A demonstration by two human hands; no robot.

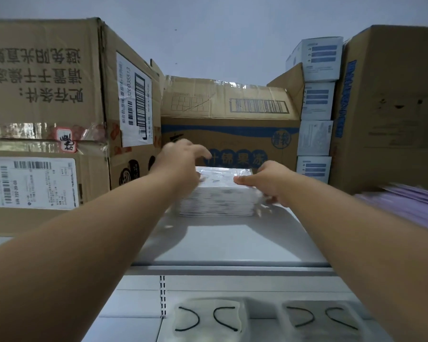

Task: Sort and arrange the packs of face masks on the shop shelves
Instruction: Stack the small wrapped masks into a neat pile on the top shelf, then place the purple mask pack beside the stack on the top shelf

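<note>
The stack of packs [218,193] lies flat on the top shelf [232,243], centred between the person's two outstretched arms; it is wrapped in clear film, and its near edge shows many thin layers. The left hand [177,164] sits at the stack's far left corner, palm against the left side, fingers spread and reaching over the top toward the far side; whether those fingers touch the film cannot be told. The right hand [269,181] grips the right end of the stack, thumb pressed on top and pointing left, the other fingers curled beneath the right edge. Directly behind the stack stands a brown box [230,119] with blue print; a large carton [45,114] stands to the left, touching that box; a column of white boxes [316,114] rises to the far right, beside a tall carton [393,107]. Purple packs [410,206], blurred, lie to the near right of the stack. On a lower shelf, near the onlooker, lie white masks [208,319] with black ear loops.
</note>
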